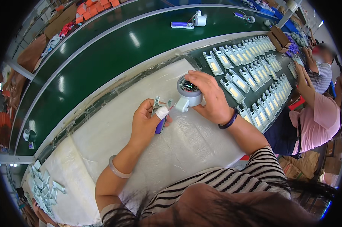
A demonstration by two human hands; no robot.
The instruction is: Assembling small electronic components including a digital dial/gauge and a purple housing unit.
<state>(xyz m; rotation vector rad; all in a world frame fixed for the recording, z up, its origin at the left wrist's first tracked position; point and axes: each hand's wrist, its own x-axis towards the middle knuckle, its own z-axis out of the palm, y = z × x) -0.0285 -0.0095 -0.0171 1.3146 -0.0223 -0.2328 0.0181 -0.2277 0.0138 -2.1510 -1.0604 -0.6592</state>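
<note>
two hands, two parts joined by a thin red wire

head view: the left hand pinches a pale green housing between thumb and fingers, its thumb wrapped in a white covering; a purple part shows below that thumb. the right hand curls around a round grey-and-white unit, fingers over its upper side and thumb underneath, with the dark circuit board in its open face showing. a pale hinge arm on the unit points toward the left hand, and the thin red wire spans the small gap. both parts are held above a plastic-covered white table, near its middle.

to the right, pale green panels lie in rows beside a person in pink. beyond the table runs a green belt, carrying another round unit with a purple piece. loose pale pieces are heaped at far left
</note>
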